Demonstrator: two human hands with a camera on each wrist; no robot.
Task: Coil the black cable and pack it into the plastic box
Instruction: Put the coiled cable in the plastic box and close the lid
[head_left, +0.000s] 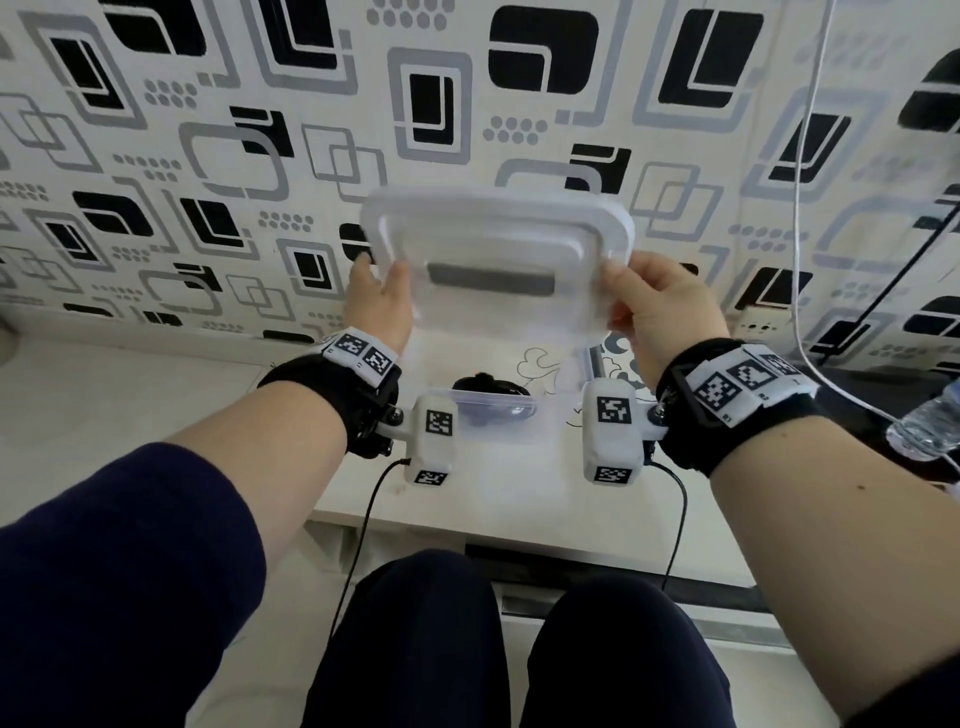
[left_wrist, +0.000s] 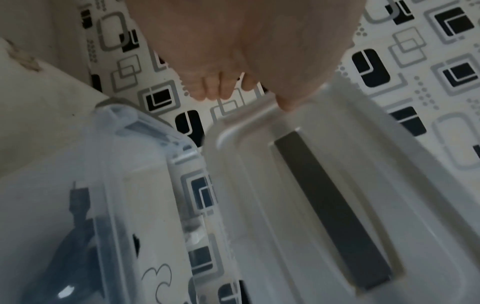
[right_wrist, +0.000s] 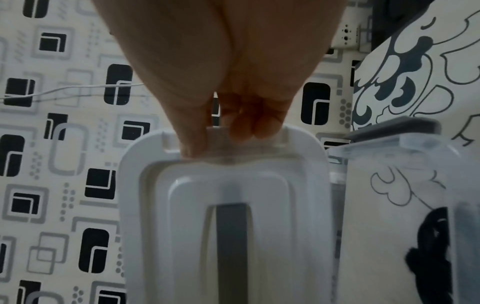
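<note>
I hold a translucent white lid (head_left: 493, 249) with a grey handle bar up in the air above the clear plastic box (head_left: 491, 415). My left hand (head_left: 376, 296) grips the lid's left edge and my right hand (head_left: 652, 306) grips its right edge. In the wrist views the lid (left_wrist: 324, 195) (right_wrist: 228, 195) hangs from my fingers (left_wrist: 288, 102) (right_wrist: 241, 131). The coiled black cable (head_left: 485, 385) lies inside the box, seen through its wall as the cable (left_wrist: 78, 236) (right_wrist: 428, 257). The box (left_wrist: 124, 185) (right_wrist: 405, 195) stands open on the white table.
Patterned black, grey and white wallpaper (head_left: 208, 156) rises right behind the table. A white cord (head_left: 800, 208) hangs down at the right, beside a plastic water bottle (head_left: 930, 421). A wall socket (head_left: 758, 325) sits low on the wall. My knees are under the table's front edge (head_left: 467, 525).
</note>
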